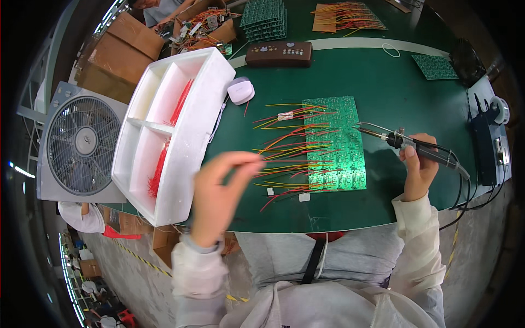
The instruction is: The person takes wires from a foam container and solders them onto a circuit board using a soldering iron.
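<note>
My right hand (420, 163) grips a soldering iron (421, 148) with a thin metal solder-feed tube beside its tip. The tip points left at the right part of a green circuit board panel (350, 158) lying on the table. Thumb and fingers of my left hand (221, 188) pinch a red wire (290, 161) that stretches right toward the panel; the hand is slightly blurred. Several red and yellow wires (279, 145) lie across the panel's left half and stick out leftward. Whether the pinched wire touches the board, I cannot tell.
A white foam box (199, 131) with red wires in its compartments stands left, beside a grey fan (85, 142). A soldering station (488, 145) sits right. Behind are a brown case (279, 54), stacked boards (263, 22), a cardboard box (123, 49) and a co-worker (161, 11).
</note>
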`<state>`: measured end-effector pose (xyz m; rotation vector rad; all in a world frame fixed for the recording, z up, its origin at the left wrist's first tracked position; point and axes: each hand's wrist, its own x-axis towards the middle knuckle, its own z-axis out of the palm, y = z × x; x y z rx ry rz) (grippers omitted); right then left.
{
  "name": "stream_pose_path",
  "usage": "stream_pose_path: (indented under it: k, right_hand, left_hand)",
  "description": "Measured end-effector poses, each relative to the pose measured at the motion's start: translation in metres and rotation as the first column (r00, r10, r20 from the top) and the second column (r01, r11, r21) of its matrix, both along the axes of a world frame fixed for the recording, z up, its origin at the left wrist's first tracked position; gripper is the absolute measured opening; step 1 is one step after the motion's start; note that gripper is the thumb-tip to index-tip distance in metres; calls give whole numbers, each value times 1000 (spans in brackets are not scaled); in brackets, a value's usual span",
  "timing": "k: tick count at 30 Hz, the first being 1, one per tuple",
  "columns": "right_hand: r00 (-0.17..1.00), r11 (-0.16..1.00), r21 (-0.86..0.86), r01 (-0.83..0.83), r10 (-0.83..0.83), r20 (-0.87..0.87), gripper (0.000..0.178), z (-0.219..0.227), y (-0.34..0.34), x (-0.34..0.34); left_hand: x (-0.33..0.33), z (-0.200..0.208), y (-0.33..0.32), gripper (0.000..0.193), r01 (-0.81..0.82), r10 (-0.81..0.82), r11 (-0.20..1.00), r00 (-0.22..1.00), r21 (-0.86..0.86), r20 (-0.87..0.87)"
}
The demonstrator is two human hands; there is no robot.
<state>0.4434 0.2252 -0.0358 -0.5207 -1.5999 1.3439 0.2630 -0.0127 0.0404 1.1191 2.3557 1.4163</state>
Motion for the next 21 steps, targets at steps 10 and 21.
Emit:
stream_pose_path:
  k: [10,21]
  right_hand:
    - [990,989,18,-144,144,6,21,2,24,0]
    - [996,996,22,-92,92,-6,22,-2,22,-1]
  left_hand:
    - [24,-67,94,8,120,-138,990,947,-81,-290]
    - [-10,-52,11,7,-258,202,953,933,-159,-299]
